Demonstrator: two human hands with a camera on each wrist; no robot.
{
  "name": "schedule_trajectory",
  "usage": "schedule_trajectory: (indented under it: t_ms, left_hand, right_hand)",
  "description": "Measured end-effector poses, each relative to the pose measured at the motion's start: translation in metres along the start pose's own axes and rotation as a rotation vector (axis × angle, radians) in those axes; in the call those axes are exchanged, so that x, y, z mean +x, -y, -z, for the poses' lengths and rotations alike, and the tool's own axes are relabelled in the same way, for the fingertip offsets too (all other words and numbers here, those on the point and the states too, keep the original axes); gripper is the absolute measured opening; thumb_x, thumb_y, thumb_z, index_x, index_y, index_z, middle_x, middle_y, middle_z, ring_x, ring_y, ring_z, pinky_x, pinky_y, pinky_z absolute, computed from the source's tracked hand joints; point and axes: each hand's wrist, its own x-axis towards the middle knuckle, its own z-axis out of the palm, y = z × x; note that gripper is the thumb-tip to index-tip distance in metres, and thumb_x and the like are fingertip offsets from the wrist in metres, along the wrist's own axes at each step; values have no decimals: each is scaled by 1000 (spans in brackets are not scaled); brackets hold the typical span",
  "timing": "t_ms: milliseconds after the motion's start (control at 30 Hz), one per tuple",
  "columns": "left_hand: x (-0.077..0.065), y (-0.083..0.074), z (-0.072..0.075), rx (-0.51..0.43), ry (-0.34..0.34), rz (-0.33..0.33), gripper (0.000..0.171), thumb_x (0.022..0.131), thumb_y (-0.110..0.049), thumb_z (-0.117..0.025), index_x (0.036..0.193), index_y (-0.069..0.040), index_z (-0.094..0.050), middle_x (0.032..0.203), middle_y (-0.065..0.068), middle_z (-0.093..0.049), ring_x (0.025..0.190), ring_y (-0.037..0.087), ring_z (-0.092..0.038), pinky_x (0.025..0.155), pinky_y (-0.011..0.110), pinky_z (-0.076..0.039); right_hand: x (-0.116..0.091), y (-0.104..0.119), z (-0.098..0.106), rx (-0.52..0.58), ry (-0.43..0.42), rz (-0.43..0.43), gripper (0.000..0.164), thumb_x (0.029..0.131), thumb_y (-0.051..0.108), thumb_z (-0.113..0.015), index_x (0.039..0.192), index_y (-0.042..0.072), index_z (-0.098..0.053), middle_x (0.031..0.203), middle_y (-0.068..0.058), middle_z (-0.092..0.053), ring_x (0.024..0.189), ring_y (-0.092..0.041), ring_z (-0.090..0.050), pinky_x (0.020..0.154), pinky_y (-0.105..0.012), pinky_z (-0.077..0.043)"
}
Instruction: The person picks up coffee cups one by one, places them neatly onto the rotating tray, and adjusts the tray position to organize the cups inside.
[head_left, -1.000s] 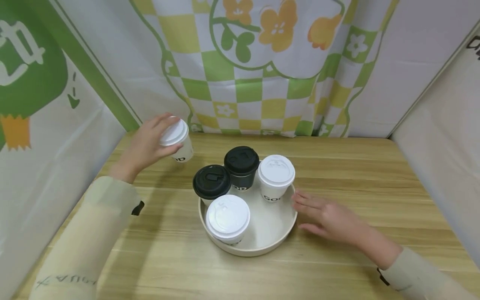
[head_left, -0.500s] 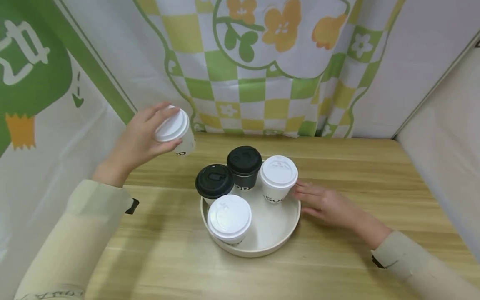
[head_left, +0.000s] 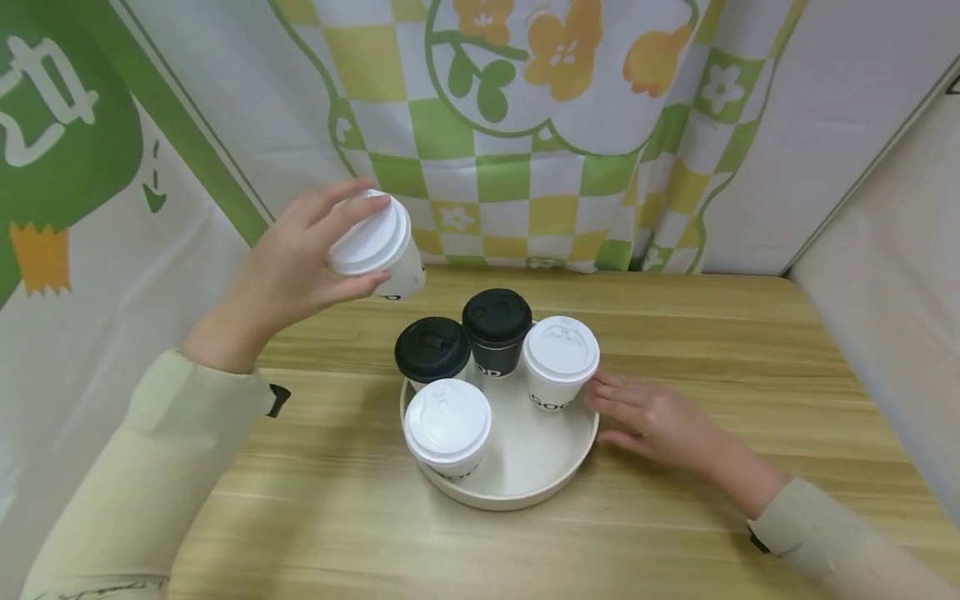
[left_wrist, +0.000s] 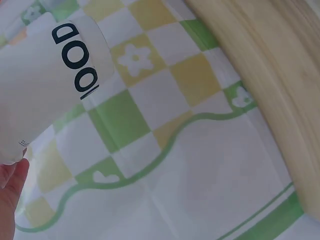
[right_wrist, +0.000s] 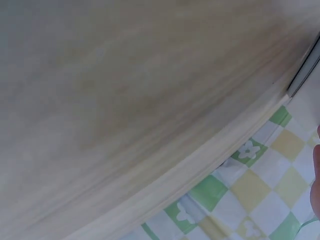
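My left hand (head_left: pixel 300 258) grips a white lidded paper cup (head_left: pixel 401 271) near its lid, holding it tilted above the table at the back left. In the left wrist view the same cup (left_wrist: pixel 45 85) shows black lettering. A round cream tray (head_left: pixel 525 467) carries a black-lidded cup (head_left: pixel 432 348), a black cup (head_left: pixel 497 329), a white cup at the right (head_left: pixel 561 358) and a white cup at the front (head_left: pixel 447 425). With fingers extended, my right hand (head_left: pixel 667 425) rests against the tray's right edge, close to the right white cup.
The tray stands on a wood-grain table (head_left: pixel 712 333). A checked, flowered cloth (head_left: pixel 502 179) hangs along the back edge, and printed fabric walls (head_left: pixel 150 275) rise at the left and right.
My left hand has raised the white cup off the table and moved it rightward, toward the tray. The right hand stays at the tray's edge. The tray's cups have shifted slightly.
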Motion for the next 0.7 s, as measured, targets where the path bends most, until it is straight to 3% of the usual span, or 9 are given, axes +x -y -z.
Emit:
schedule_trajectory:
  t_ms: [400, 567, 633, 700]
  left_hand:
    - [24, -46, 1, -192, -18, -133, 71, 72, -22, -87, 136, -11, -58, 145, 12, -53, 131, 32, -52, 95, 46, -52]
    - [31, -72, -1, -266, -14, -194, 71, 71, -23, -88, 135, -12, -59, 145, 11, -54, 128, 29, -53, 92, 42, -56]
    - [31, -83, -3, -294, -7, -228, 70, 72, -25, -88, 135, -11, -59, 145, 11, -54, 127, 29, -54, 93, 42, -56]
    - [29, -93, -6, -316, 12, -263, 70, 74, -28, -87, 135, -11, -58, 145, 12, -53, 127, 29, -54, 95, 41, -55]
  right_hand:
    - [-4, 14, 6, 16, 4, 3, 45, 86, 35, -76, 119, 4, -72, 126, -13, -69, 116, -27, -68, 94, -38, -58]
    - [-8, 7, 8, 94, -20, -89, 49, 86, 38, -75, 120, 3, -70, 129, -15, -67, 118, -31, -66, 110, -20, -43]
    - [-9, 2, 9, 101, -7, -151, 52, 84, 39, -77, 123, 4, -69, 131, -16, -66, 119, -33, -65, 109, -22, -44]
    - [-8, -2, 10, 97, 20, -208, 57, 80, 37, -80, 126, 5, -67, 133, -17, -64, 121, -35, -63, 105, -31, -50]
